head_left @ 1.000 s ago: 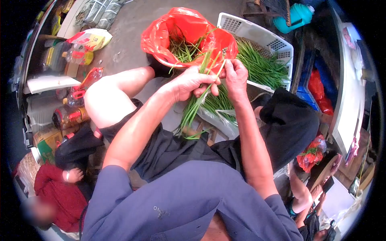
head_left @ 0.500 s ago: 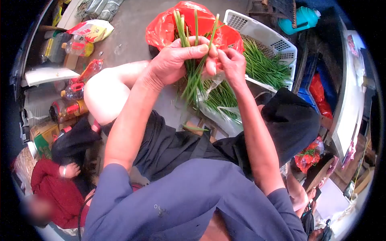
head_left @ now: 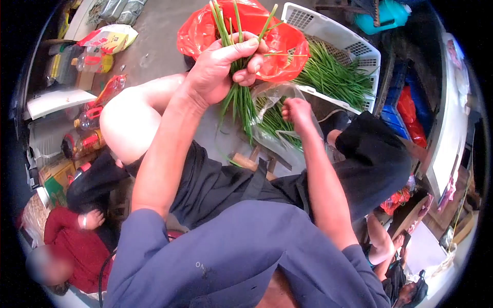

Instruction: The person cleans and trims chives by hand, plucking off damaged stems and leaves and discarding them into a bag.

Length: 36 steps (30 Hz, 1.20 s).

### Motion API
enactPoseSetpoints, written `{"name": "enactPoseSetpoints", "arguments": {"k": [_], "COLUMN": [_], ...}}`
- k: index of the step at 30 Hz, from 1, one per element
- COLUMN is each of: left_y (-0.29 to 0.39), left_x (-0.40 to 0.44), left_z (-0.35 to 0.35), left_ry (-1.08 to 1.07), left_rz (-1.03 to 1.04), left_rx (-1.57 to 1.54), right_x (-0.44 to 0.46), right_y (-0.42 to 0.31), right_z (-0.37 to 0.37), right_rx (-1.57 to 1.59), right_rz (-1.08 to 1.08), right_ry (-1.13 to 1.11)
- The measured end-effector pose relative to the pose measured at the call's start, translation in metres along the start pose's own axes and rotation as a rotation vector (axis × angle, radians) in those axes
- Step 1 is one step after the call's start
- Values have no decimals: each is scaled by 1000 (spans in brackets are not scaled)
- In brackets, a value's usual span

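My left hand [head_left: 221,69] is closed round a small bunch of chives [head_left: 239,105]. Their pale cut ends stick up past my thumb and the thin green leaves hang below. Lower and to the right, my right hand [head_left: 299,114] has its fingers curled in over a clear plastic bag [head_left: 313,136] with more chives [head_left: 272,120] in it. What those fingers hold, if anything, is hidden. Behind my left hand stands an open red plastic bag [head_left: 200,31]. A white slotted basket [head_left: 371,77] at the upper right holds a large heap of chives [head_left: 334,77].
Bottles [head_left: 84,142] and packets crowd the left side. A teal jug [head_left: 385,18] lies at the upper right, above a blue crate [head_left: 394,122]. A person in a red sweater [head_left: 77,246] sits at the lower left. Another person's arm [head_left: 381,241] shows at the lower right.
My right hand has left the bunch and moved down and right to the clear bag. My left hand, still round the chives, has shifted slightly up and left.
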<state>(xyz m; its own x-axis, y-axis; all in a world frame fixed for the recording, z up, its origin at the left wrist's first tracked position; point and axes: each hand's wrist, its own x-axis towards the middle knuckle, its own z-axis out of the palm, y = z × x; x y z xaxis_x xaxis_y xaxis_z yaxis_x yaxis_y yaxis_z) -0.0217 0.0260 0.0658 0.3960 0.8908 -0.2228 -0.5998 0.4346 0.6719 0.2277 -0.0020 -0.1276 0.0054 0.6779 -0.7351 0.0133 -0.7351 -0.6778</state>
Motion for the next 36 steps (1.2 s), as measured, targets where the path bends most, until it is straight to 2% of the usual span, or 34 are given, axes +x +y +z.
{"name": "enactPoseSetpoints", "arguments": {"k": [2,4,6,8,12,14,16,18,21,25,28,31,36], "left_y": [-1,0,2,5,13,15,15,13,12,10,8,7,5], "left_x": [1,1,1,1,2,3,2,2,2,3,4,5,4], "left_z": [-2,-4,-5,-6,-11,-14,-15,-15,-13,-8,-8,-8,-6], "left_ry": [38,75,129,146,215,233,250,293,304,323,337,348,342], "left_rz": [7,13,1,24,59,94,88,86,54,48,35,24,35], "left_rx": [-8,-15,30,51,0,-67,-60,-18,69,65,78,103,147], "right_x": [15,19,23,27,21,14,28,36,31,30,26,21,35], "right_y": [37,60,83,97,81,68,82,90,96,104,93,71,63], "right_z": [17,33,42,47,59,67,68,65,64,65,68,59,26], "right_rx": [-449,-825,-960,-974,-1028,-1005,-1007,-1114,-1066,-948,-947,-1075,-896], "right_rz": [-105,-321,-375,-370,-454,-475,-523,-549,-661,-597,-708,-580,-637], "right_ry": [-52,-79,-79,-74,-133,-85,-95,-206,-148,-138,-98,-182,-36]}}
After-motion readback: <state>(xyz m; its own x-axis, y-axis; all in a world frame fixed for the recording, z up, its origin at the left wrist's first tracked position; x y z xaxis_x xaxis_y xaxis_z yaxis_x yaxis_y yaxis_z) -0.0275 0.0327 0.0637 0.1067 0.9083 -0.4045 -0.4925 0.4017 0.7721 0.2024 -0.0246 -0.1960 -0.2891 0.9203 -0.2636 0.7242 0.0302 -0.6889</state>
